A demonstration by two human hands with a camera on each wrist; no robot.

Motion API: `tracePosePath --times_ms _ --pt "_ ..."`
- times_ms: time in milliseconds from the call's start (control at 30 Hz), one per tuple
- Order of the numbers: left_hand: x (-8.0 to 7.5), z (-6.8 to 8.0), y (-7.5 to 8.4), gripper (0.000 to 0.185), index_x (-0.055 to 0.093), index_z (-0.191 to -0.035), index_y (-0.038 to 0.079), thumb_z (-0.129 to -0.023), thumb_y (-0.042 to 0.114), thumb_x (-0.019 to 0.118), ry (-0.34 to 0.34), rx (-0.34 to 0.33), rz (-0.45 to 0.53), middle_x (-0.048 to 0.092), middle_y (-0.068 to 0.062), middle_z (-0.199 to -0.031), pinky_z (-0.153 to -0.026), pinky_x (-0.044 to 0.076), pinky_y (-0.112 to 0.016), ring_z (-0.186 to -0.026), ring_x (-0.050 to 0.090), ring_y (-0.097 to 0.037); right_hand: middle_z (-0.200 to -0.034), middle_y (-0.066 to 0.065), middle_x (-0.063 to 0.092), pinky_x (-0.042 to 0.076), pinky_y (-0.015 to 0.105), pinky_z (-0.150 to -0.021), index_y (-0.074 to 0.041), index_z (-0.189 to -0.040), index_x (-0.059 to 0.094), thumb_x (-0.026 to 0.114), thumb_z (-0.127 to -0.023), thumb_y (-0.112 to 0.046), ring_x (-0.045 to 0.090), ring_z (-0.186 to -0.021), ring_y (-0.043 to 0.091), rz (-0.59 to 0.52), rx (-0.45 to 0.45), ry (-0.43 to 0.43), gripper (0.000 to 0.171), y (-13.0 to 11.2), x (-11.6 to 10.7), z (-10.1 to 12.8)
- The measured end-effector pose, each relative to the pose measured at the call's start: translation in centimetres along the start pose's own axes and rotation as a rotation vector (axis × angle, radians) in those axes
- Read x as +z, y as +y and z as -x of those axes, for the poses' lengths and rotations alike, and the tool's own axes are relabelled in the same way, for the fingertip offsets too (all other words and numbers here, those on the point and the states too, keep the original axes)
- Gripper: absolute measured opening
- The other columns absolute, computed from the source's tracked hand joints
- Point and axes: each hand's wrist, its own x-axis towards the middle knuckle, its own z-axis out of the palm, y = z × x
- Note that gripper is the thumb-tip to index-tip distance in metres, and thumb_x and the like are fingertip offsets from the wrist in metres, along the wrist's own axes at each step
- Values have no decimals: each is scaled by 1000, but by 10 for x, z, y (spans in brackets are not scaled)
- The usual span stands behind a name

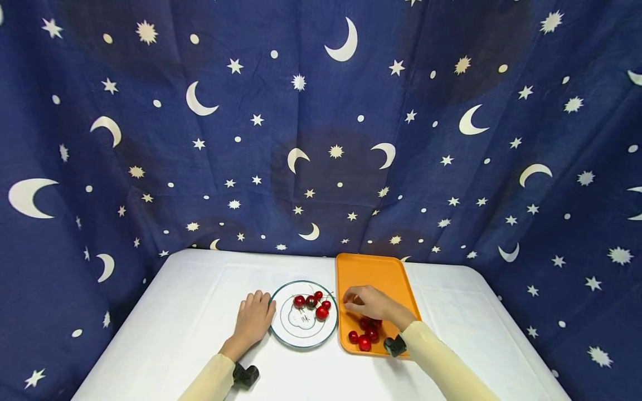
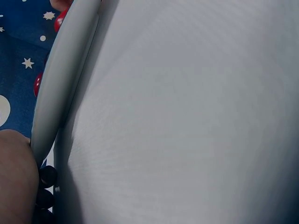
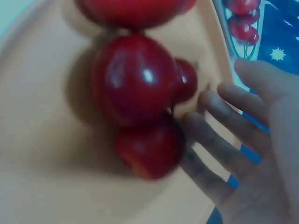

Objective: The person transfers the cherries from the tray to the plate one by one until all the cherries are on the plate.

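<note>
Head view shows a table (image 1: 190, 312) with a white cloth, and a person resting both forearms on it. The left hand (image 1: 254, 321) lies flat on the cloth, palm down, with straight fingers whose tips touch the left rim of a round plate (image 1: 281, 334). It holds nothing. Several cherries (image 1: 312, 303) lie on the far half of this plate.

The right hand (image 1: 370, 303) is over an orange tray (image 1: 371, 273), which stands just beside the plate on its right, near the back edge of the table. The wrist is bent and the fingers point to the left, toward the tray's left edge. In the right wrist view the fingers (image 3: 219, 140) are spread and nearly straight, relaxed, close beside a group of red cherries (image 3: 140, 93) on the tray, and they do not grip any of them. These cherries lie in the near half of the tray, partly under the hand.

Left wrist view shows only the plate's rim (image 2: 60, 88) from the side and the white cloth.
</note>
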Motion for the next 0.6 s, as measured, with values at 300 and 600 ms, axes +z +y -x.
tracePosePath --times_ms 300,600 --pt "2 2 -1 25 60 -97 8 -105 29 50 -25 -12 15 44 -4 -85 -72 27 -34 -80 34 -20 -80 -8 65 45 21 -69 -17 -95 69 68 -99 -32 53 -69 4 -5 13 -172 16 8 -11 13" --pt "5 -1 -5 23 59 -97 10 -105 30 51 -22 -27 -2 42 -2 -85 -71 26 -33 -80 33 -18 -81 -6 66 46 19 -67 -15 -97 69 74 -95 -29 55 -69 6 -49 14 -221 16 11 -16 19"
